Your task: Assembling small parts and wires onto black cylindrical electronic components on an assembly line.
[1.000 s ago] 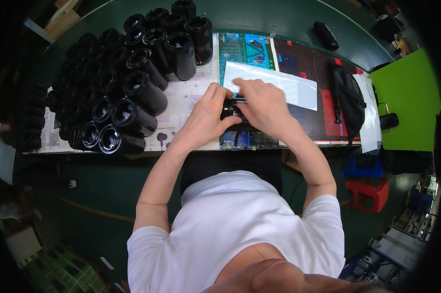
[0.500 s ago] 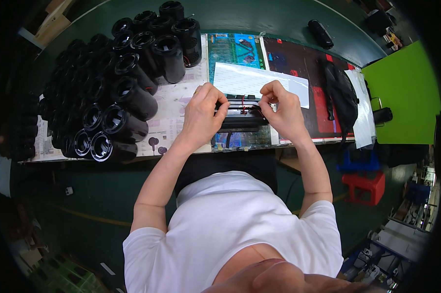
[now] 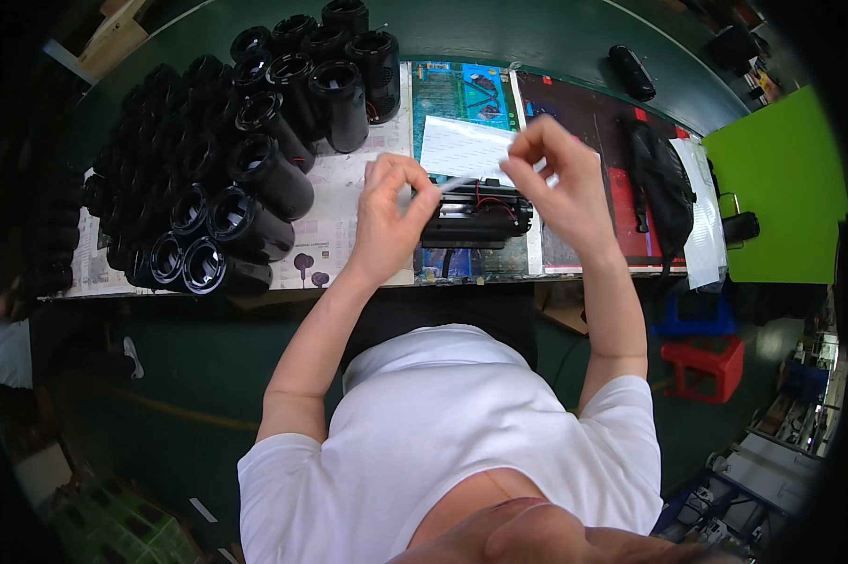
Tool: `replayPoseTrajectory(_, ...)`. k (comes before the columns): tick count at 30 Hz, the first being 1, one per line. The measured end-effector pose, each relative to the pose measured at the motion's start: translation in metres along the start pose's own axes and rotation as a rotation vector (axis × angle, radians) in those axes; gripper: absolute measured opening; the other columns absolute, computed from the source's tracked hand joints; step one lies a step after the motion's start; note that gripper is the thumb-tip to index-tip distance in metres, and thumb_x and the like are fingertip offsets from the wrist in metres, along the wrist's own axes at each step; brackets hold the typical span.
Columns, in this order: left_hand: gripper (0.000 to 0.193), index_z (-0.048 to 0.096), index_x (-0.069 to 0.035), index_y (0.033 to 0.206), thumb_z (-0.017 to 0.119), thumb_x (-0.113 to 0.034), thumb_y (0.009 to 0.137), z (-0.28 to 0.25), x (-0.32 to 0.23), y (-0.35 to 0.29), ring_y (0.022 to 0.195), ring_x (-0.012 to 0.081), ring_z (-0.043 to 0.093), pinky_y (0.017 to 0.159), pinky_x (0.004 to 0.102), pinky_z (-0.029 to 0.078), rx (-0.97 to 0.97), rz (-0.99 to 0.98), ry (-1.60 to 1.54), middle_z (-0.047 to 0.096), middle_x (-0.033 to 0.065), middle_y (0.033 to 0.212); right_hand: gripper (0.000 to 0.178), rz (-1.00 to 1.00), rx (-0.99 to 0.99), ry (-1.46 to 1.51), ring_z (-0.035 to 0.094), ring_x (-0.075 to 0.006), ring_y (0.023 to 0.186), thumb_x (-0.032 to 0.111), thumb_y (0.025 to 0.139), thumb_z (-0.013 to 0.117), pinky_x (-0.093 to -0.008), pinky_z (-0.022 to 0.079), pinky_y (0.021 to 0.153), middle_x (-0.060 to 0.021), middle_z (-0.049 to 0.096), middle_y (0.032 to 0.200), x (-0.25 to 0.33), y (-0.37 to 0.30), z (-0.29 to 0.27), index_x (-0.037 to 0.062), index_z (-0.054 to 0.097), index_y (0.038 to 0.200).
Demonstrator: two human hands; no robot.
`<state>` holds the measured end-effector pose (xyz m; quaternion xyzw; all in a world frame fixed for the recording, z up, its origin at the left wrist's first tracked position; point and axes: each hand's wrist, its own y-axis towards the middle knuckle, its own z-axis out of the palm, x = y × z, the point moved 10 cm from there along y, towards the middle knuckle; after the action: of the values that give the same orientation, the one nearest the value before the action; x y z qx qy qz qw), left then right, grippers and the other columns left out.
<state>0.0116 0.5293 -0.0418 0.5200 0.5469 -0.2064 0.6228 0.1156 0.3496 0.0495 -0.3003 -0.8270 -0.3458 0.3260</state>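
A black elongated device [image 3: 471, 231] lies at the table's front edge, with thin red wires showing on its upper side. Just above it, a thin whitish strip [image 3: 463, 179] runs slanting between my two hands, slightly blurred. My left hand [image 3: 389, 214] pinches the strip's lower end beside the device's left end. Higher up, my right hand [image 3: 567, 193] has thumb and forefinger closed at the strip's other end; the fingers are a little smeared by motion. Behind the device lies a white sheet [image 3: 457, 141], partly covered by my right hand.
Many black cylindrical housings [image 3: 339, 108] stand crowded on the left of the table. To the right lie a black bag [image 3: 657, 183] and white plastic sheeting [image 3: 701, 221], beside a green panel [image 3: 781, 188]. A red stool [image 3: 704, 367] stands below at the right.
Both hands have risen off the device, the right one moving up and right. A whitish strip now shows between them, and more of the device's right end is visible.
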Motion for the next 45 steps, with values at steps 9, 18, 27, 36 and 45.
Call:
replayPoseTrajectory(9,0.013,0.062,-0.002,0.086,0.074,-0.005,0.088,0.02,-0.022,-0.024,0.107,0.0314,0.049,0.094,0.0431,0.042,0.177,0.069,0.446,0.053,0.0136,0.109,0.011,-0.066,-0.041,-0.166,0.066,-0.0108,0.065,-0.004,0.091,0.076,-0.0253,0.049,0.056,-0.0063,0.069,0.08,-0.032,-0.077,0.02,0.0009,0.066,0.092)
replayPoseTrajectory(18,0.012,0.063,0.0,0.084,0.073,-0.005,0.087,0.029,-0.017,-0.011,0.109,0.0372,0.049,0.095,0.0471,0.045,0.205,-0.031,0.474,0.052,0.0176,0.111,0.013,-0.009,0.022,-0.249,0.067,-0.0116,0.064,-0.006,0.09,0.074,-0.0255,0.052,0.057,-0.0078,0.068,0.079,-0.039,-0.066,0.018,-0.0012,0.062,0.091)
replayPoseTrajectory(27,0.012,0.062,0.002,0.086,0.074,-0.001,0.086,0.032,-0.026,-0.015,0.108,0.0386,0.051,0.093,0.0481,0.047,0.193,0.047,0.501,0.051,0.0196,0.112,0.013,-0.028,0.014,-0.276,0.066,-0.0275,0.064,-0.003,0.087,0.071,-0.0387,0.053,0.06,-0.0126,0.067,0.083,-0.033,-0.068,0.02,0.0033,0.061,0.089)
replayPoseTrajectory(36,0.022,0.062,0.001,0.092,0.081,-0.003,0.082,0.023,-0.027,-0.016,0.107,0.0389,0.053,0.09,0.0478,0.049,0.18,0.017,0.598,0.054,0.0187,0.111,0.021,-0.271,-0.133,-0.964,0.07,-0.0262,0.092,0.003,0.08,0.074,-0.0354,0.054,0.068,-0.0097,0.073,0.125,-0.005,-0.099,0.023,0.0087,0.073,0.1)
replayPoseTrajectory(45,0.031,0.072,-0.009,0.103,0.088,-0.01,0.076,0.06,-0.046,-0.031,0.122,0.0358,0.053,0.099,0.0498,0.045,0.188,0.376,0.599,0.059,0.0116,0.113,0.022,-0.248,-0.088,-0.333,0.059,-0.0366,0.13,0.005,0.077,0.082,-0.0486,0.045,0.103,-0.0131,0.065,0.14,-0.015,-0.081,0.037,0.008,0.073,0.096)
